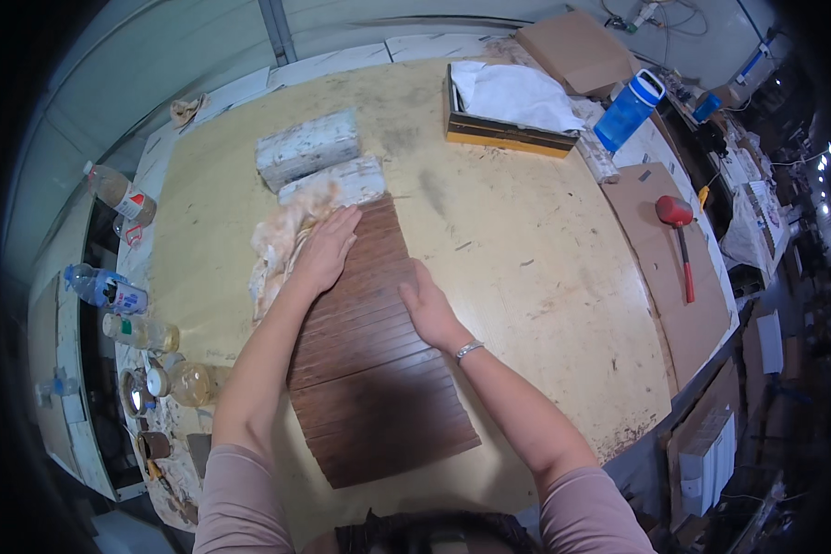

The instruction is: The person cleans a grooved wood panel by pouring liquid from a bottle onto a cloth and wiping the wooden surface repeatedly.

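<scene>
Brown slatted panel (365, 346), left hand (327, 251) laid flat by its far end, unclamped, right hand (429, 309) against right edge, grip unclear.

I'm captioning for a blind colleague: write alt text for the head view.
A person's left hand rests at the far left corner of a dark brown slatted panel on a pale worktable; the right hand touches the panel's right edge. Two whitish blocks sit beyond it, bottles line the left side, and a red-headed mallet lies on cardboard at right.

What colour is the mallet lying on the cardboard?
Red head and grip, dark shaft, on the mallet; the head view shows it.
</scene>
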The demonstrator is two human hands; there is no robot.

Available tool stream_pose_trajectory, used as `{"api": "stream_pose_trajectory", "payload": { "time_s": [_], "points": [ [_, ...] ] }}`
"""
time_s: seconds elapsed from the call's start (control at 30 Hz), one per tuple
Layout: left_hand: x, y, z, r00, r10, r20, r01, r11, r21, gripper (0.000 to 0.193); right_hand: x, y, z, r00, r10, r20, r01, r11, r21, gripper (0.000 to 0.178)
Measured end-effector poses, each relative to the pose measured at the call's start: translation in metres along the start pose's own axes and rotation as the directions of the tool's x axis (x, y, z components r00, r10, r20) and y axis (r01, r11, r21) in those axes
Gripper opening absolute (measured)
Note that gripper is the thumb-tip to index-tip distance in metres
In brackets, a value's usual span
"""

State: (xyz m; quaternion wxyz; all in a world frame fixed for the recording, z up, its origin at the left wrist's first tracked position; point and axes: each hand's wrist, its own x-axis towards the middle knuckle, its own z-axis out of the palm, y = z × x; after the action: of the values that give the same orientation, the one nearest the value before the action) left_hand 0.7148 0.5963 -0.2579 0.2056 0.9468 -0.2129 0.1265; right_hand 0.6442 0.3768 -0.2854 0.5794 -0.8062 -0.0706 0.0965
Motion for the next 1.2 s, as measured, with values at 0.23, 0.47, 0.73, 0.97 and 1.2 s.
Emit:
{"api": "stream_pose_trajectory", "payload": {
  "time_s": [0.23, 0.47, 0.73, 0.97, 1.2],
  "points": [
    [-0.032, 0.032, 0.007, 0.941, 0.226, 0.252, -0.143, 0.940, -0.310, 0.044, -0.003, 0.008, 0.002, 0.999, 0.031, -0.028, -0.031, 0.999, -0.023, 0.058],
    [-0.052, 0.019, -0.028, 0.984, -0.112, 0.141, 0.094, 0.987, 0.128, 0.064, -0.005, -0.009, -0.001, 0.999, 0.040, -0.011, -0.041, 0.996, -0.079, 0.055],
    [-0.022, 0.022, -0.014, 0.969, -0.182, 0.167, 0.173, 0.983, 0.065, 0.052, 0.000, 0.000, 0.001, 0.998, 0.050, -0.023, -0.052, 0.994, -0.098, 0.053],
    [0.013, 0.038, 0.021, 0.990, 0.138, 0.014, -0.136, 0.987, -0.082, 0.035, -0.001, 0.000, -0.006, 0.998, 0.066, -0.020, -0.067, 0.994, -0.089, 0.052],
    [-0.009, 0.037, 0.019, 0.989, 0.127, 0.074, -0.127, 0.992, -0.005, 0.042, -0.004, 0.000, -0.004, 0.999, 0.040, -0.020, -0.041, 0.997, -0.058, 0.049]
  ]
}}
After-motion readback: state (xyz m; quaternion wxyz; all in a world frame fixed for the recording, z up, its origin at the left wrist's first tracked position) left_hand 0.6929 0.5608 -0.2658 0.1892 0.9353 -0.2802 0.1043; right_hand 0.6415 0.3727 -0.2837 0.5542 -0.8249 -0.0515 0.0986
